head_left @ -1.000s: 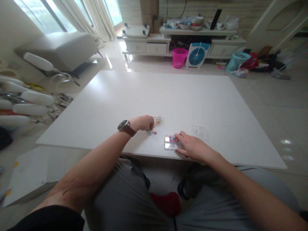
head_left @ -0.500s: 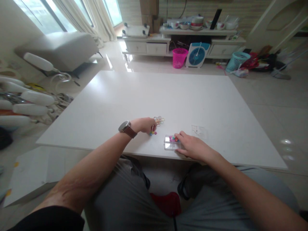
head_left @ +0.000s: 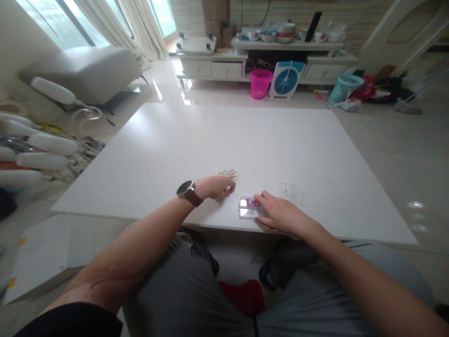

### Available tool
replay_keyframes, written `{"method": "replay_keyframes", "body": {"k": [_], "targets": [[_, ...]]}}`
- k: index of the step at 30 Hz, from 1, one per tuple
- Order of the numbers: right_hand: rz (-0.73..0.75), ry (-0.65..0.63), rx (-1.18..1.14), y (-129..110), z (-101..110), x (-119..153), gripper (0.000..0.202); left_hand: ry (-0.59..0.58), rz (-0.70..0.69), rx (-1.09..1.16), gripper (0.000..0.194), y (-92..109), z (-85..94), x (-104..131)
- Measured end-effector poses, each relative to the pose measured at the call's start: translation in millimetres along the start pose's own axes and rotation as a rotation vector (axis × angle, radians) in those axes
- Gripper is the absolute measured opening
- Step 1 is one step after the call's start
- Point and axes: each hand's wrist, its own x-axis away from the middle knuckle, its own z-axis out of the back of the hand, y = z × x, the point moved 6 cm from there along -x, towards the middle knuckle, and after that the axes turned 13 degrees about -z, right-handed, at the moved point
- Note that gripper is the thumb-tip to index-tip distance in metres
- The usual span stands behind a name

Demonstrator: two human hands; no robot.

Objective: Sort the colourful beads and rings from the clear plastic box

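White and broad, the surface (head_left: 245, 135) runs well past both hands to its far edge, with wide stretches to either side, while the clear case (head_left: 246, 213) lies flat just inside the near edge, bright pieces (head_left: 249, 202) in its farther compartments. Thumb and fingers of the right hand (head_left: 264, 209) grip the case at its right side, a flat transparent piece (head_left: 289, 191) lying beyond that hand. Fingers curled downward, the left hand (head_left: 226, 188) is at the small colorful charms (head_left: 228, 193), though whether it pinches one cannot be told, and metal rings (head_left: 230, 174) lie just beyond it.
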Motion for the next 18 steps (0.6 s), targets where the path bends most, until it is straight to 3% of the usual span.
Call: {"method": "replay_keyframes", "body": {"k": [18], "targets": [[-0.004,-0.006,0.001,-1.0,1.2,0.9,0.042,-0.02,0.023,-0.036,0.028,0.1,-0.5,-2.7]]}}
